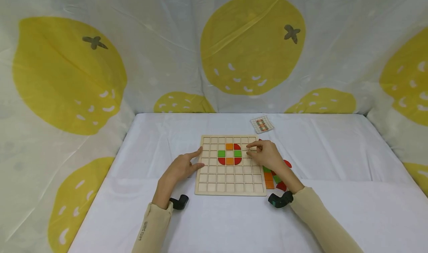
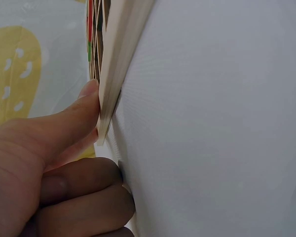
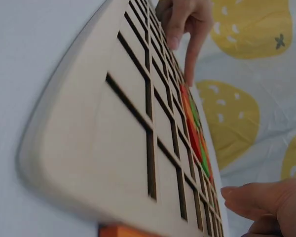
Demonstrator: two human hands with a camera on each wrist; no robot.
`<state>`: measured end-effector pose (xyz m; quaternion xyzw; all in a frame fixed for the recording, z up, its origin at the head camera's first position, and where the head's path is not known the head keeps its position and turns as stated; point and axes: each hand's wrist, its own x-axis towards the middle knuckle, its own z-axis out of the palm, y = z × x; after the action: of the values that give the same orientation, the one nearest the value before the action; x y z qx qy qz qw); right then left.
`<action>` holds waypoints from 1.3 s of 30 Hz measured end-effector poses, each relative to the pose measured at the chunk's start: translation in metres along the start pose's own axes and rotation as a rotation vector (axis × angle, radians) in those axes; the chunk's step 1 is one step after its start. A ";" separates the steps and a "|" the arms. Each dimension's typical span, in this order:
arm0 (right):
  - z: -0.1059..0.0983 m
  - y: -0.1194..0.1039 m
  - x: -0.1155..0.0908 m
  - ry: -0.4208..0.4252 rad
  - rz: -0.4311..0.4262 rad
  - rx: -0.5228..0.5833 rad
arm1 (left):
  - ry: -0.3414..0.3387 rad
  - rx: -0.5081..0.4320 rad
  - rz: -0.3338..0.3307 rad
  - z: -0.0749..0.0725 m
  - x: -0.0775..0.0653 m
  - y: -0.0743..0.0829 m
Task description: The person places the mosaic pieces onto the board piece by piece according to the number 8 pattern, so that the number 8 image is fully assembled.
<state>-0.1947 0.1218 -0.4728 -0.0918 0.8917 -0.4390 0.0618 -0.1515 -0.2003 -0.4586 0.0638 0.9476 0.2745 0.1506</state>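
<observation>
A pale wooden grid board (image 1: 230, 190) lies on the white cloth. Red rounded pieces, green squares (image 1: 237, 153) and orange squares (image 1: 229, 161) sit in its cells around a bare cell. At the board's left edge, my left hand (image 1: 180, 167) touches the rim with straight index finger and thumb; its other fingers curl under, as the left wrist view shows. My right hand (image 1: 267, 155) hovers over the right part of the grid, thumb and index tips a little apart. I see no piece between them. Part of the right hand is cut off in the right wrist view.
Loose red, green and orange pieces (image 1: 268, 180) lie along the board's right side, partly hidden by my right forearm. Behind the board is a small patterned card (image 1: 262, 125). A white curtain with yellow fruit prints (image 1: 254, 45) stands behind the table.
</observation>
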 end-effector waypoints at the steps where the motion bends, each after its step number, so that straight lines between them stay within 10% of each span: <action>1: -0.004 0.004 -0.001 0.010 0.013 -0.004 | 0.000 -0.002 -0.003 0.000 0.000 0.000; 12: -0.034 0.029 -0.006 0.089 0.073 -0.083 | -0.001 0.006 -0.002 -0.001 0.000 -0.002; 39: -0.033 0.038 0.010 0.138 0.124 -0.102 | 0.001 -0.001 -0.008 -0.002 0.000 0.001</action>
<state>-0.2147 0.1681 -0.4830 -0.0090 0.9190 -0.3936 0.0228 -0.1524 -0.2005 -0.4562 0.0596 0.9477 0.2745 0.1514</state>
